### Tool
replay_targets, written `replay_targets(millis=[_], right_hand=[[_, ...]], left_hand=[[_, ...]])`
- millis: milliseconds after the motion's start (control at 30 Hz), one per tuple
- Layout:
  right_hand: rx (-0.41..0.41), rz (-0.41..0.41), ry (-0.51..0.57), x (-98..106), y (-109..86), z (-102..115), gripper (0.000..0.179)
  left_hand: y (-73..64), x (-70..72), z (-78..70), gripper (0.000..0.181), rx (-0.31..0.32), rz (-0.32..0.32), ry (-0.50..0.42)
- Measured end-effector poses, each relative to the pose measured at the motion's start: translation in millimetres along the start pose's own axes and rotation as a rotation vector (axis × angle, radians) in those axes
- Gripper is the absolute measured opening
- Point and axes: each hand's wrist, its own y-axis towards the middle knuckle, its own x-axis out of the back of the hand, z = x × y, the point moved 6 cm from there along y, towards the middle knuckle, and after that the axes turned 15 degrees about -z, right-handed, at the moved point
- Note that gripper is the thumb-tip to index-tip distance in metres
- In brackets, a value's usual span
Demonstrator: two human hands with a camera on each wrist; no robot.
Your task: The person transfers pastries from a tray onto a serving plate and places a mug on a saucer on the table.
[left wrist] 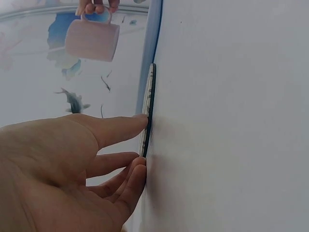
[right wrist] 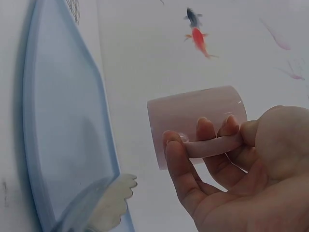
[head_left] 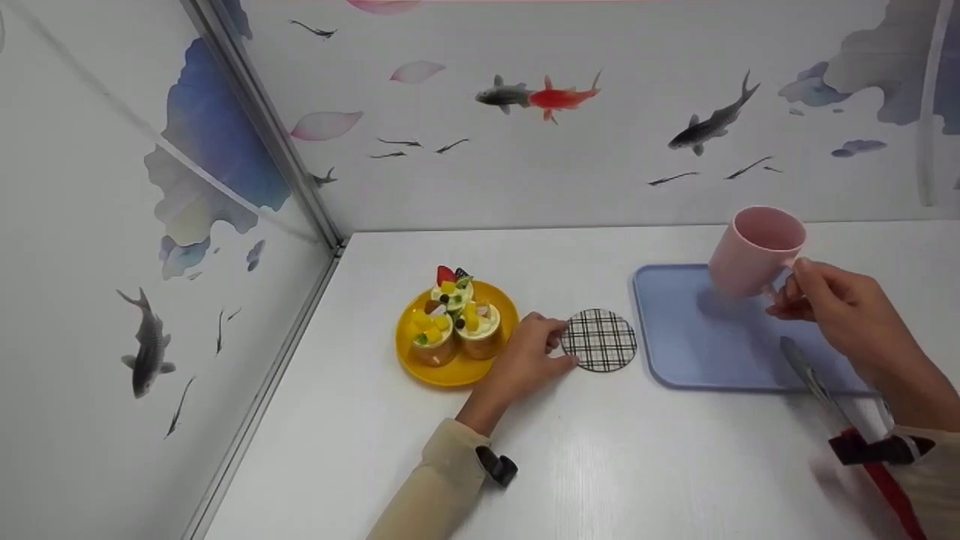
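Note:
A round coaster (head_left: pixel 598 340) with a black-and-white plaid top lies on the white table, left of a blue tray. My left hand (head_left: pixel 527 358) holds the coaster's left edge between thumb and fingers; the left wrist view shows the coaster (left wrist: pixel 149 96) edge-on, with the thumb at its rim. My right hand (head_left: pixel 844 306) grips the handle of a pink mug (head_left: pixel 739 259), which hangs upright, slightly tilted, above the tray (head_left: pixel 705 360). In the right wrist view, fingers curl through the handle of the mug (right wrist: pixel 178 113). The mug's contents are not visible.
A yellow plate (head_left: pixel 450 377) with several fruit-topped dessert cups (head_left: pixel 480 341) sits left of my left hand. Tongs (head_left: pixel 817 386) with red handles lie over the tray's front edge, under my right wrist. Printed wall panels (head_left: pixel 525 180) bound the table at the back and left.

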Motion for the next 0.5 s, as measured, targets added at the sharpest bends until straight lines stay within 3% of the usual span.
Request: replay_targets(millis=[500], right_hand=[[0.016,0.124,0.136,-35.1,-13.5,20.7,0.052]], left_hand=[[-0.1,-1.2,0.3,0.049,0.019,0.003,0.02]])
